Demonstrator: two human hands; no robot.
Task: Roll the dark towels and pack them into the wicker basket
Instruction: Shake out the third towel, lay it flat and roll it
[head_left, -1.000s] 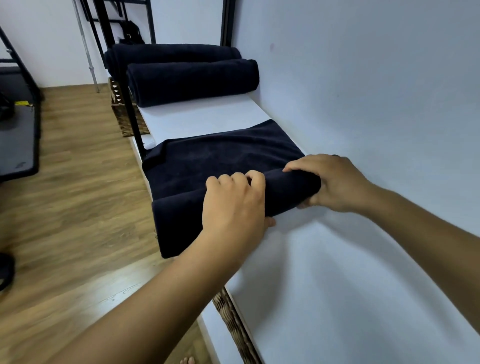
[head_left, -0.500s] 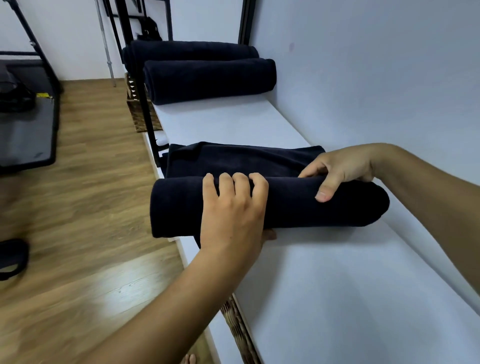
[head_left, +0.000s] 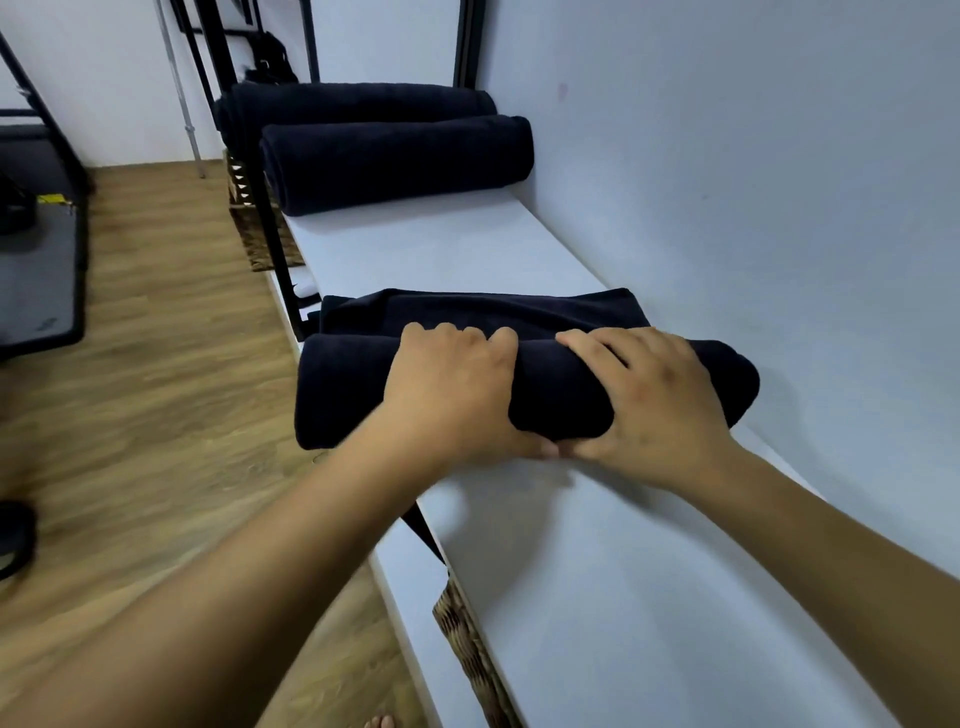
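Note:
A dark towel lies on the white shelf, mostly rolled, with a short flat tail still spread behind the roll. My left hand grips the roll's middle, fingers curled over its top. My right hand grips the roll just to the right, fingers over the top and thumb beneath. Two finished dark rolls lie side by side at the shelf's far end. A wicker basket stands on the floor under that far end, partly hidden by a black post.
The white wall runs along the shelf's right side. Another wicker piece shows under the shelf's near edge. Black metal posts stand at the shelf's left edge. Wooden floor and a dark mat lie to the left.
The roll has grown and advanced over the flat part, leaving only a short tail. My right hand shifted left from the roll's end to beside my left hand.

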